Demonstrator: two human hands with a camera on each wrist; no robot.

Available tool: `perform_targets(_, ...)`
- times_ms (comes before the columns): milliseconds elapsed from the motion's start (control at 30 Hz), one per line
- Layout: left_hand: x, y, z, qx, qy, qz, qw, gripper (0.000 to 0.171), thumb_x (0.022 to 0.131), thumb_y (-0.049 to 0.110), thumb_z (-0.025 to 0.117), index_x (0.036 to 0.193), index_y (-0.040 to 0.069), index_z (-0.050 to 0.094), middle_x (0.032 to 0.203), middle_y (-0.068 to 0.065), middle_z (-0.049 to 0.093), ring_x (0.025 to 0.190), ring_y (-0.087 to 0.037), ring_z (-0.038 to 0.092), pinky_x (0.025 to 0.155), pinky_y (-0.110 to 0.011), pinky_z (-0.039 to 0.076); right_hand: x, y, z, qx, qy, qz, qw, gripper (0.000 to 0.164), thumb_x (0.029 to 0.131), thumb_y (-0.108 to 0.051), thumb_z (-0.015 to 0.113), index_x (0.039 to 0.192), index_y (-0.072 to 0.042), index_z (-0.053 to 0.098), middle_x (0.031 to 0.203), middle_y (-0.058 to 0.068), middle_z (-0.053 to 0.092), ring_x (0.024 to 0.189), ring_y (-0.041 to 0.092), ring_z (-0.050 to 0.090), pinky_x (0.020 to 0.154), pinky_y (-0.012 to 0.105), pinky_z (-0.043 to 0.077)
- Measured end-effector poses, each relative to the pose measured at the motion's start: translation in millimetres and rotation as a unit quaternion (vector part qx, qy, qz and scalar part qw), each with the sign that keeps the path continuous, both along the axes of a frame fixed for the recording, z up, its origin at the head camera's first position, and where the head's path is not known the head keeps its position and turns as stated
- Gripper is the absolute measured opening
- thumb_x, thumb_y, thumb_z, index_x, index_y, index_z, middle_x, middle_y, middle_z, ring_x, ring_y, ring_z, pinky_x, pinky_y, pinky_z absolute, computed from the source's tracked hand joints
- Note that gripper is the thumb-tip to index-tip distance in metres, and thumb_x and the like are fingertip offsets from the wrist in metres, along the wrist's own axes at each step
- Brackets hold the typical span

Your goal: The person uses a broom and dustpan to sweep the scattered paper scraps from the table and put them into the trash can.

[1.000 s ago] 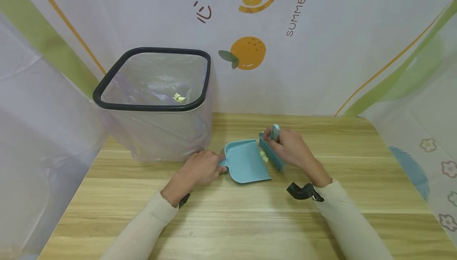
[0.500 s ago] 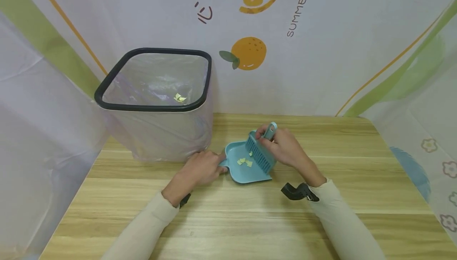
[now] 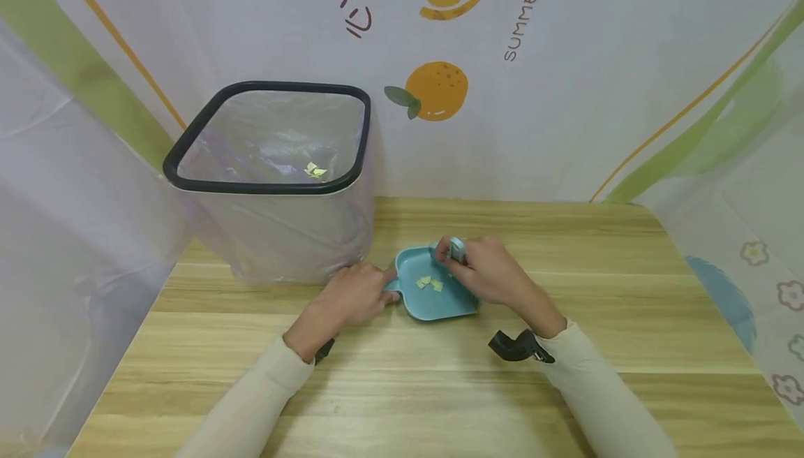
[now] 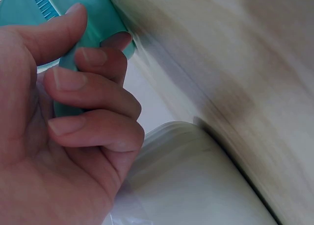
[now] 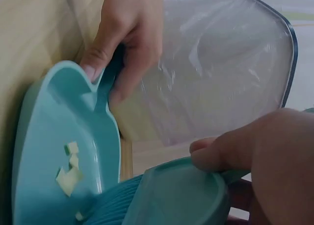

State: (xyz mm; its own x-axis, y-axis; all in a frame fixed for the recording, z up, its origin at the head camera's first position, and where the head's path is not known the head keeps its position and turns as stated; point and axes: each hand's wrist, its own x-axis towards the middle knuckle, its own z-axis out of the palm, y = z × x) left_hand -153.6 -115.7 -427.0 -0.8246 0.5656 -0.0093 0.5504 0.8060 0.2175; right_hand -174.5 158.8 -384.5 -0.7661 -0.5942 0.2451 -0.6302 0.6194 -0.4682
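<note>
A teal dustpan (image 3: 423,308) lies on the wooden table, its handle gripped by my left hand (image 3: 356,295). Fingers curl round that handle in the left wrist view (image 4: 88,87). My right hand (image 3: 490,269) holds a teal hand brush (image 5: 171,193) by its handle, over the dustpan's open side. The bristles (image 5: 110,203) reach down onto the pan, beside a small paper scrap. Several pale yellow paper scraps (image 3: 430,283) rest in the pan. In the head view my right hand covers most of the brush.
A bin (image 3: 283,234) with a black rim and clear liner stands at the back left, right by my left hand. Yellow scraps (image 3: 315,170) lie inside it. A printed curtain (image 3: 553,116) hangs behind the wooden table (image 3: 402,395).
My right hand has moved the brush left, from beside the dustpan to over it. Scraps that lay at the pan's edge are now inside. My left hand has stayed put.
</note>
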Motion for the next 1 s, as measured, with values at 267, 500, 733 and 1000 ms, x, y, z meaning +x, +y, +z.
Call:
perform_targets(267,0.3,-0.4,1.2,0.004,0.003,0.0,1.0,0.023,0.106,0.033,0.076,0.105,0.012,0.067,0.073,0.002,0.051,0.07,-0.019,0.059,0.065,-0.048,0.056,0.2,2.9,6.1,-0.024,-0.012,-0.021,0.999,0.01,0.106,-0.009,0.066,0.108,-0.011,0.075,0.098,0.002,0.079,0.071,0.013,0.06,0.067,0.038,0.051)
perform_targets(500,0.7,-0.4,2.5,0.001,0.001,0.002,1.0,0.024,0.106,0.034,0.075,0.109,0.011,0.069,0.073,0.002,0.05,0.07,-0.019,0.058,0.066,-0.048,0.056,0.0,1.4,1.0,0.017,0.016,-0.009,1.0,0.008,0.106,-0.009,0.067,0.105,-0.014,0.073,0.084,-0.003,0.074,0.066,0.011,0.054,0.066,0.037,0.049)
perform_targets(733,0.1,-0.1,3.1,-0.001,0.0,0.003,1.0,0.024,0.106,0.034,0.076,0.107,0.012,0.068,0.073,0.001,0.051,0.07,-0.02,0.058,0.065,-0.048,0.055,1.5,-2.8,-2.3,-0.001,0.005,0.019,1.0,0.007,0.106,-0.01,0.068,0.104,-0.013,0.075,0.092,-0.001,0.078,0.077,0.012,0.065,0.072,0.04,0.055)
perform_targets(1000,0.9,-0.5,1.8,0.002,0.001,0.003,1.0,0.023,0.106,0.034,0.076,0.106,0.012,0.069,0.075,0.001,0.055,0.076,-0.024,0.067,0.069,-0.051,0.058,1.5,10.1,2.7,-0.032,-0.017,-0.007,0.999,0.009,0.106,-0.011,0.068,0.107,-0.014,0.076,0.099,-0.001,0.078,0.082,0.016,0.066,0.077,0.043,0.055)
